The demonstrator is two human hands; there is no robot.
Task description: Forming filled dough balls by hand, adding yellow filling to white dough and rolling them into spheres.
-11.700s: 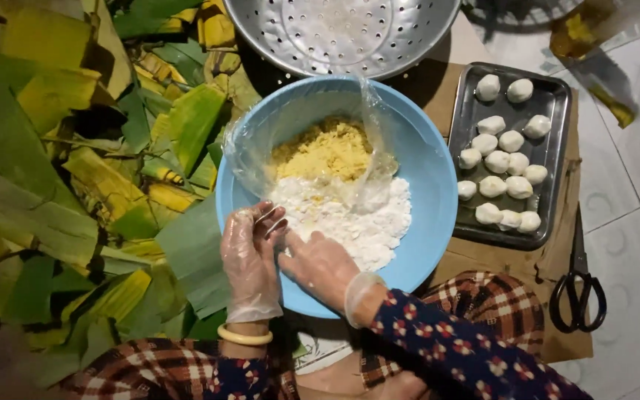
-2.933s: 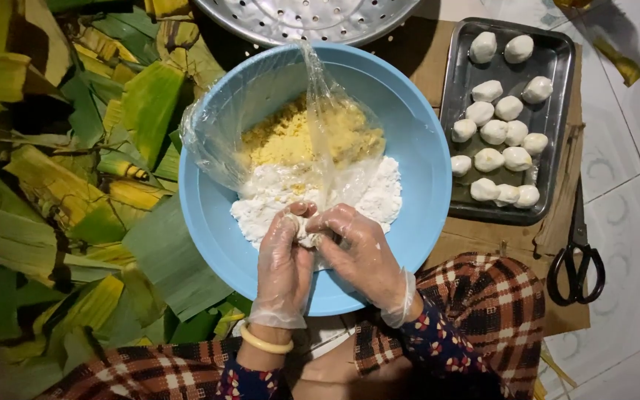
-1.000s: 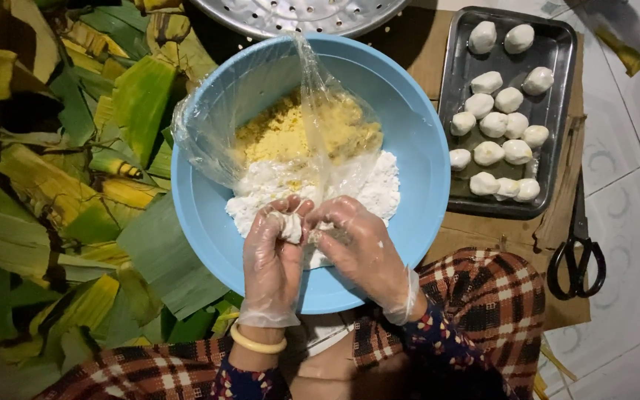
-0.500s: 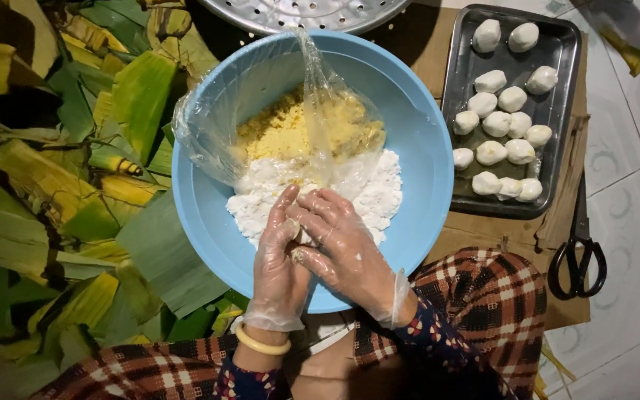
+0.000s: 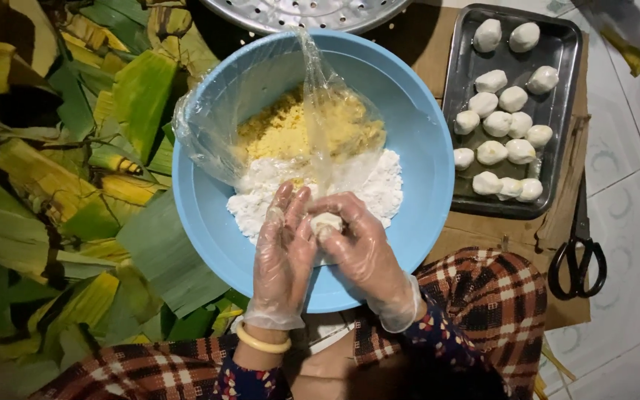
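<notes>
Both hands in clear plastic gloves, low over the near half of a blue bowl (image 5: pixel 424 148). Small white dough ball (image 5: pixel 327 223) pinched between them, just above the white flour (image 5: pixel 379 185). Right hand (image 5: pixel 364 248) curled, fingers closed around the ball from the right. Left hand (image 5: pixel 284 248) flat and upright, fingers straight, palm pressed against the ball. Yellow crumbly filling (image 5: pixel 283 130) behind the flour, under a loose clear plastic bag (image 5: pixel 216 126). Metal tray (image 5: pixel 557 96) of shaped white balls right of the bowl. Black scissors (image 5: pixel 578 255) near the tray. Green and yellow leaves (image 5: pixel 61 185) piled left.
</notes>
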